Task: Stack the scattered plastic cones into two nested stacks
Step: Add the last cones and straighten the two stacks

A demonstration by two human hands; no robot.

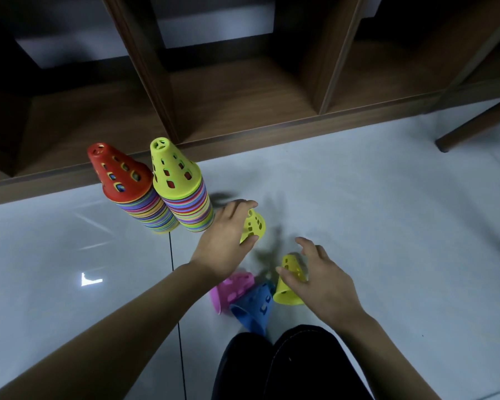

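At ten o'clock of the view, on the pale tiled floor point(387, 212): two tall nested stacks, upright and touching. First the red-topped stack point(119, 180) and, at its three o'clock, the lime-topped stack point(179, 180), both just in front of a wooden shelf unit point(243, 105).

Close at four o'clock of the lime-topped stack: the left hand point(225, 238), fingers and thumb curled round a lime cone point(254, 226), tip toward twelve o'clock. Hard to say whether lifted clear of the floor.

At five o'clock from there: the right hand point(324, 281), thumb laid across a yellow cone point(289, 287), the other fingers arched above. Cannot tell whether clamped on it or only touching.

At eight o'clock of the yellow cone: a pink cone point(234, 287) and a blue cone point(254, 307), both on their sides and touching, rims toward seven o'clock, tips toward one. At six o'clock of the view, a knee in dark trousers point(286, 368).

Handling, as a judgement:
- Thin, perforated plastic, so probably very light, fairly stiff in the wall, a little springy at the rim, and smooth.
- Best taken round the mid-wall between thumb and fingers, where the holes give some purchase.
- Better not to pinch the rim, which could squash it oval and spoil the nesting.
- Lower each cone straight over a stack's tip with a light touch, since stacks this tall look easy to tip.
- Expect the cones lying on their sides to roll in an arc if nudged.
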